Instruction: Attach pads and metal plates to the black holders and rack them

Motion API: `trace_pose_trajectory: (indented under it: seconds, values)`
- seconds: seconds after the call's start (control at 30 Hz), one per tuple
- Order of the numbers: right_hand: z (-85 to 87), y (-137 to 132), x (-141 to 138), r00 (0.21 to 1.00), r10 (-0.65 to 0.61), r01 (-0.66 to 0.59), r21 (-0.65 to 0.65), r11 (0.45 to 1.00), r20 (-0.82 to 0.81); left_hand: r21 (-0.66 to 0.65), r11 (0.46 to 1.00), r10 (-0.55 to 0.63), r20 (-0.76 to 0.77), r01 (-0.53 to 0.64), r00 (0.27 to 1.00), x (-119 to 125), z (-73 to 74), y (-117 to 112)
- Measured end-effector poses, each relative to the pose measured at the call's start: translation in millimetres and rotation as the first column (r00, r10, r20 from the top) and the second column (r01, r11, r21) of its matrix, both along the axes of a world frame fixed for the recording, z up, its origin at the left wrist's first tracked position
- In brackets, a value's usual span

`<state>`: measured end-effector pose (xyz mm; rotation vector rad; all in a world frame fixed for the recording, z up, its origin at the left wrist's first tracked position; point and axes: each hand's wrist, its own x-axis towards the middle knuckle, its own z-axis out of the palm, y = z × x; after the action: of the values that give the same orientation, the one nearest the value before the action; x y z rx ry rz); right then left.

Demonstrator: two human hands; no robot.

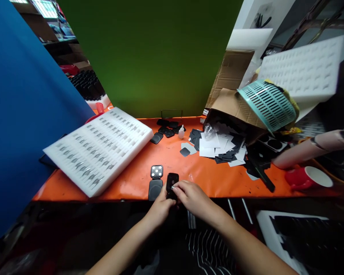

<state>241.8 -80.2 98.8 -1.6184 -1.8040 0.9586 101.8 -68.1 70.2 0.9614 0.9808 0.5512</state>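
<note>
My left hand (159,206) is wrapped round a small black rounded rectangular piece (172,178) at the table's front edge. Over its face, my right hand (192,196) has thumb and finger pinched together; what sits between them is too small to name. Just left of my hands lies a similar black unfolded piece, its upper half (156,171) carrying several pale round discs and its lower half (155,189) showing a faint ring. Part of the held piece is hidden by my fingers.
A white slotted foam tray (103,149) leans on the left of the orange table (137,164). Farther back are black pieces (167,131) and a small dropper bottle (181,132). To the right are white and black cards (218,147), a turquoise basket (268,105) and a red mug (306,177).
</note>
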Motion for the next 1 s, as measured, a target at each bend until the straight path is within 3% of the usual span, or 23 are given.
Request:
trace_pose_trajectory:
  seconds: [0.07,0.17,0.3,0.4,0.5,0.57,0.63,0.7,0.77,0.8,0.9,1.0]
  values:
    - [3.6,-2,-5,0.986,-0.002,-0.008,0.057,0.998,0.167,0.214,0.976,-0.014,-0.101,0.035,0.995,0,-2.0,-1]
    - [7.6,-6,-10,0.947,0.024,-0.045,0.060,0.997,0.321,0.447,0.886,-0.017,-0.232,0.122,0.973,-2,-6.3,-4]
    - [9.9,-9,-10,0.946,0.099,-0.111,0.020,0.994,0.308,0.504,0.835,-0.066,-0.307,0.221,0.949,-8,-10.1,-11]
    - [6.8,-9,-14,0.964,0.064,-0.063,-0.011,0.998,0.259,0.502,0.822,-0.100,-0.335,0.267,0.937,-12,-10.8,-14]
    - [-0.9,-9,-21,0.986,-0.022,0.026,-0.027,0.999,0.163,0.471,0.849,-0.110,-0.290,0.242,0.951,-13,-8.6,-14]
    - [-7.4,-8,-23,0.998,-0.063,0.063,-0.043,0.997,-0.002,0.394,0.902,-0.112,-0.184,0.178,0.976,-11,-6.2,-13]
    - [-13.6,-5,-21,0.964,-0.087,0.053,-0.138,0.989,-0.251,0.228,0.968,-0.101,-0.041,0.108,0.994,-8,-4.8,-12]
    - [-17.8,-2,-15,0.889,-0.142,0.025,-0.265,0.964,-0.435,0.027,0.997,-0.069,0.080,0.067,0.994,-7,-5.3,-11]
    - [-18.2,0,-9,0.867,-0.197,0.046,-0.320,0.946,-0.458,-0.079,0.996,-0.019,0.131,0.029,0.991,-8,-7.0,-11]
    - [-16.6,0,-6,0.884,-0.193,0.060,-0.306,0.950,-0.426,-0.068,0.998,0.005,0.122,0.004,0.992,-9,-7.7,-11]
    - [-6.5,-3,-5,0.966,-0.102,0.057,-0.193,0.980,-0.236,0.189,0.982,0.039,-0.049,-0.029,0.998,-12,-5.8,-12]
    - [5.2,-8,-8,1.000,-0.015,0.014,-0.098,0.995,-0.012,0.488,0.862,0.036,-0.330,0.137,0.943,-15,2.1,-12]
